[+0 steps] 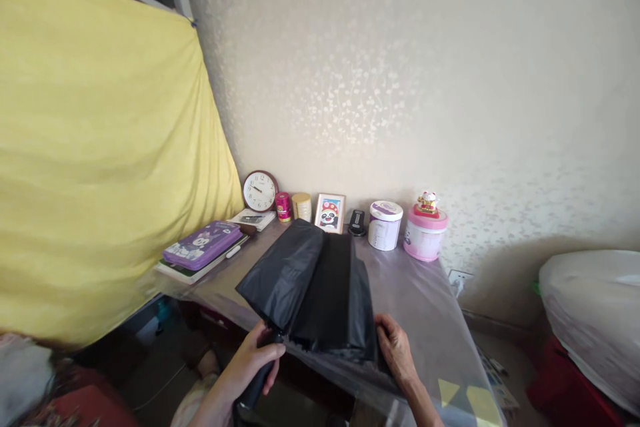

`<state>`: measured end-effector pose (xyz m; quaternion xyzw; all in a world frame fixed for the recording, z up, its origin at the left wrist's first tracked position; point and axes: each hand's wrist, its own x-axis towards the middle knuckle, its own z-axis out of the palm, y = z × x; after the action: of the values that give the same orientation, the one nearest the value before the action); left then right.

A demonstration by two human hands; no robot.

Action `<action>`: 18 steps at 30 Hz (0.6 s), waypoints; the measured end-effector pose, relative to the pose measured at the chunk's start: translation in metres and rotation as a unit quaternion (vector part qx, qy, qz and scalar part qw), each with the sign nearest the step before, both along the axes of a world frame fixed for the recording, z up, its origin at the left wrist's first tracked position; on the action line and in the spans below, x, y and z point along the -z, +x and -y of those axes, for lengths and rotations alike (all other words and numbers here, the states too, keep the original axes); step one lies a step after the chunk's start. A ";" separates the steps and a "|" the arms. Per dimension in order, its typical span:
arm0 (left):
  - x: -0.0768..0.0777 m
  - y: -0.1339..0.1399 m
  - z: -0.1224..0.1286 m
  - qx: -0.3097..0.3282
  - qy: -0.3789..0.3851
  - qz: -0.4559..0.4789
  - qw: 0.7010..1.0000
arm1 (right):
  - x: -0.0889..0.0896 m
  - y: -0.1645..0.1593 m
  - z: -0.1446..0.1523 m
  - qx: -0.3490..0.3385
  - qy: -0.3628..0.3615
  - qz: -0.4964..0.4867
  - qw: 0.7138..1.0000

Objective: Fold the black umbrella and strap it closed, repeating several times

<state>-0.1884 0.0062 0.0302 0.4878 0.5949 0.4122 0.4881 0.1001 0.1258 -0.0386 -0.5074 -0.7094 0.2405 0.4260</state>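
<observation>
A black folding umbrella (325,293) is held above the near part of the table, its canopy in loose, partly spread folds. My left hand (257,357) is wrapped round its dark handle (255,383), which slants down toward me. At the right edge of the canopy my right hand (395,345) is closed, fingers curled against the black fabric. Part of those fingers is hidden by the cloth. The canopy covers the middle of the table from view.
Along the wall on the table (420,300) stand a clock (261,191), a picture frame (330,213), a white tub (385,227) and a pink tub (425,237) with a figurine on top. A purple case (203,245) lies at left. A yellow curtain (110,133) hangs beside it.
</observation>
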 end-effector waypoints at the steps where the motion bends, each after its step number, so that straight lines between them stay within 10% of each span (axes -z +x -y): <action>1: -0.001 0.002 0.000 0.000 0.010 -0.032 0.999 | 0.001 0.000 -0.001 0.002 -0.004 -0.002 1.000; 6: -0.008 0.011 -0.005 -0.110 0.143 -0.285 0.941 | 0.004 0.000 -0.003 0.019 -0.009 -0.003 1.000; 18: -0.042 0.007 0.008 -0.037 0.033 0.110 0.993 | -0.003 -0.001 -0.006 0.000 -0.056 -0.111 0.992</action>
<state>-0.1816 -0.0018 0.0721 0.4330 0.5418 0.5006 0.5181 0.0995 0.1314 -0.0356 -0.5008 -0.6428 0.3349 0.4732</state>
